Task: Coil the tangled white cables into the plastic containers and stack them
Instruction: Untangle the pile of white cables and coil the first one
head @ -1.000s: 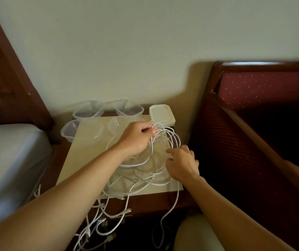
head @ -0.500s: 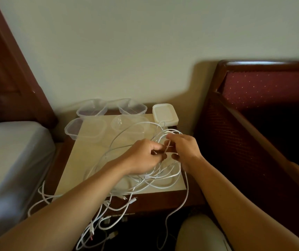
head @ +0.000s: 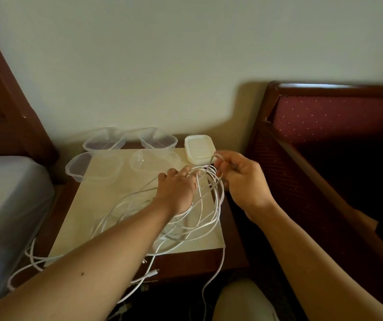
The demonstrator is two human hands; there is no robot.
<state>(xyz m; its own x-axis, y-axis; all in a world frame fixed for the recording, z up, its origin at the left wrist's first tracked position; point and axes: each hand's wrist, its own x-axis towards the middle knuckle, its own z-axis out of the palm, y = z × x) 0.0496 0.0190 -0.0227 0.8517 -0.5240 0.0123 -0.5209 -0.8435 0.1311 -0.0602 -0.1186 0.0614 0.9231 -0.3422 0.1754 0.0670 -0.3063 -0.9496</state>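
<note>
Cables: I see the white cables (head: 199,218) heaped tangled on the near table (head: 107,205), ends trailing off its near edge.
Hands: my left hand (head: 176,191) reaches in with straight fingers; my right hand (head: 243,179) pinches a strand.
Containers: four plastic containers (head: 97,167) at the far side hold nothing; none stacked.

Right grip (head: 239,179) higher, cable (head: 211,181) raised

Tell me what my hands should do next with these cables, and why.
Probably lay one more loop onto the left hand: the right hand pinches a strand of the white cables, most lie tangled, and the clear containers hold none.
</note>
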